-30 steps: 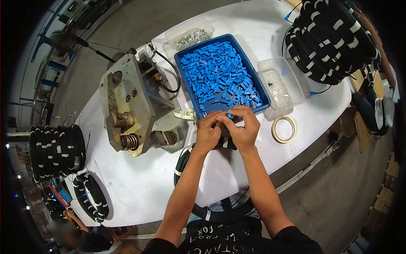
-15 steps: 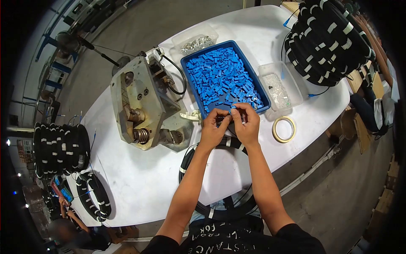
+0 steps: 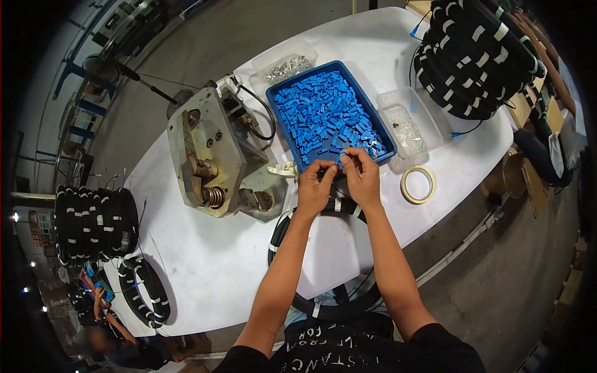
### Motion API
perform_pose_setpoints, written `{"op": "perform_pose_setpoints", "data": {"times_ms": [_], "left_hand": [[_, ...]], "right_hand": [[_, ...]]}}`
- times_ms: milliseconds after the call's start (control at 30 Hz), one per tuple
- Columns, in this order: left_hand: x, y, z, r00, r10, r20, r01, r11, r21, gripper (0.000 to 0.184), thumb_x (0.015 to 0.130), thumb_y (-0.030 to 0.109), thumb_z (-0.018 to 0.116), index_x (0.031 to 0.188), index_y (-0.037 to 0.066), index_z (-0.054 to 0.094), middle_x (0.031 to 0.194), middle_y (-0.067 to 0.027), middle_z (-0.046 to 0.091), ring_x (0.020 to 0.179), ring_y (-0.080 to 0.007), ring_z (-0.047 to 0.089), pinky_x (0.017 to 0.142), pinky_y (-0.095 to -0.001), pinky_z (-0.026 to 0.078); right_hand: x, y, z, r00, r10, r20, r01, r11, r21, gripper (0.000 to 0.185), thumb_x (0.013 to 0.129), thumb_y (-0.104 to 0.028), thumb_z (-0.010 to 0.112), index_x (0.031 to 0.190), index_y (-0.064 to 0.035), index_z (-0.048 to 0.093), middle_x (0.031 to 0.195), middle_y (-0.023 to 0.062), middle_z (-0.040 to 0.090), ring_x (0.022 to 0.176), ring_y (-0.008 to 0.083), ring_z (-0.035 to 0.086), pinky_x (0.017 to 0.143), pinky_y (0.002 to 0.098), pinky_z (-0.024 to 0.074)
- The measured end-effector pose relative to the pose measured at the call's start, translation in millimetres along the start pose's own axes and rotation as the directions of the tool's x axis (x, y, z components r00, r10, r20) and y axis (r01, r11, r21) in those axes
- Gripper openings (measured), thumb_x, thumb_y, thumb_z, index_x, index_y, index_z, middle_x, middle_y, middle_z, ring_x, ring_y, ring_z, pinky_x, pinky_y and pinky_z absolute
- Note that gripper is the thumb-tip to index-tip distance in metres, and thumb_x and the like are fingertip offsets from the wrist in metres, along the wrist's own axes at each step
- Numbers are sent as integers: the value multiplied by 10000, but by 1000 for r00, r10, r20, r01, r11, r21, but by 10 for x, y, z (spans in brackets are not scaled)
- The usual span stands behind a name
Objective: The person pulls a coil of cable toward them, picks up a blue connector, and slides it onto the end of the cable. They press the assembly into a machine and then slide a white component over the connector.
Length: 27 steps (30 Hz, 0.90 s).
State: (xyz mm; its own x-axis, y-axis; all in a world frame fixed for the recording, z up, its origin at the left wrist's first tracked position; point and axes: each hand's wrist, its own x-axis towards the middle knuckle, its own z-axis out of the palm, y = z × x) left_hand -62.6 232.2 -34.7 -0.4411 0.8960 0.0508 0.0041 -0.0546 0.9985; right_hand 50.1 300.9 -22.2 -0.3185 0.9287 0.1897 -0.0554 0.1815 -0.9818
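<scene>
White letters on the dark shirt [image 3: 373, 342] can be partly read: "FOR", "FROM" and, lower down, "STANCE"; folds and the frame edge hide the rest. The left stack of black coils [image 3: 96, 225] carries a small pale label, too small to read. The left hand [image 3: 316, 186] and right hand [image 3: 362, 177] meet just off the near end of a blue tray [image 3: 378, 121], both closed in a pinch on a small blue piece [image 3: 339, 160] held up between the fingertips, which partly cover it. Loose blue pieces [image 3: 320, 112] heap the tray, thinning toward the hands so its dark floor shows. Its far left corner touches or nearly touches a clear box of metal bits [image 3: 289, 67]; a second clear box [image 3: 432, 133] stands close along its right side. A tape roll [image 3: 405, 190] lies flat near the table's right edge, and a large coil [image 3: 277, 239] under the forearms hangs over the near edge. White table [image 3: 214, 267] stretches between the metal machine [image 3: 227, 158] and the near edge, with a small coil [image 3: 158, 291] close to the left rim. The right stack of coils [image 3: 476, 59] crowds the far right corner.
</scene>
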Motion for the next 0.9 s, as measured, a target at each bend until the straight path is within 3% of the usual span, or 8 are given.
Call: {"op": "perform_pose_setpoints", "data": {"times_ms": [167, 333, 667, 900], "left_hand": [[-5, 1, 6, 1000, 9, -8, -10, 1000, -23, 113, 937, 94, 638, 982, -9, 646, 893, -40, 678, 825, -83, 614, 751, -235, 484], [6, -53, 9, 1000, 13, -8, -14, 998, -68, 125, 937, 106, 637, 976, -13, 640, 884, -45, 683, 827, -91, 623, 767, -246, 491], [1, -38, -9, 1000, 4, 18, -3, 998, -59, 100, 946, 75, 622, 998, -11, 624, 905, -54, 671, 822, -93, 615, 751, -239, 491], [9, -64, -15, 1000, 19, 22, -18, 998, -54, 99, 949, 78, 621, 1000, -7, 618, 896, -50, 669, 819, -90, 613, 738, -234, 488]], "right_hand": [[-7, 47, 39, 997, -62, -42, 61, 998, -19, 228, 935, -213, 655, 990, 6, 630, 816, 59, 656, 706, 112, 573, 642, 261, 464], [-26, 50, 69, 1000, 8, -26, -7, 1000, 23, 234, 942, -219, 645, 1012, 3, 623, 824, 62, 662, 709, 116, 583, 647, 267, 472], [-30, 40, 44, 1000, -2, 9, 2, 1000, -19, 226, 942, -196, 640, 1043, 5, 622, 830, 86, 659, 710, 133, 592, 659, 281, 481], [-37, 2, 57, 1000, 3, 20, -1, 998, -60, 205, 944, -177, 631, 1034, 8, 622, 765, 90, 649, 634, 133, 562, 594, 286, 463]]}}
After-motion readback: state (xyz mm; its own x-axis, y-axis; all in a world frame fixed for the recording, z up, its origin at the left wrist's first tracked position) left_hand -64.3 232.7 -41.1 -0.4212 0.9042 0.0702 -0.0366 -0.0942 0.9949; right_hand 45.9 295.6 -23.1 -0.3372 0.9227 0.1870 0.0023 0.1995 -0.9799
